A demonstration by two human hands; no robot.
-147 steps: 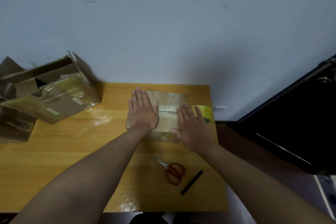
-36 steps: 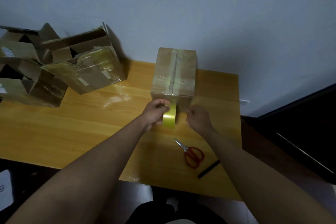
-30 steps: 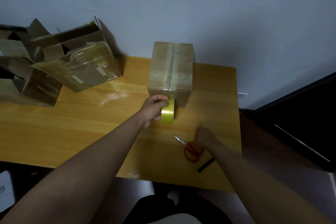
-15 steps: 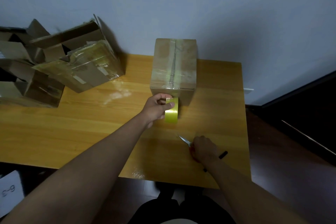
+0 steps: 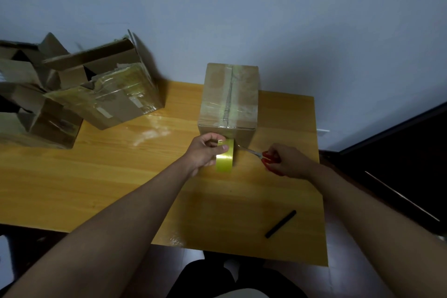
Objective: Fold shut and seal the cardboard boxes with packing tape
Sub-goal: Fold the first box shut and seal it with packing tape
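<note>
Yellow tape roll [image 5: 225, 156] gripped by left hand [image 5: 205, 152]; right hand [image 5: 286, 161] grips scissors [image 5: 262, 155].

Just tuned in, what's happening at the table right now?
A person is taping the closed cardboard box. The left hand grips the yellow tape roll at the box's near face, and the right hand holds the red-handled scissors, blades pointing at the tape beside the roll. Opened boxes lie at left.

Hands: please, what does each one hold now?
Left hand: grips the tape roll.
Right hand: grips the red scissors.
</note>
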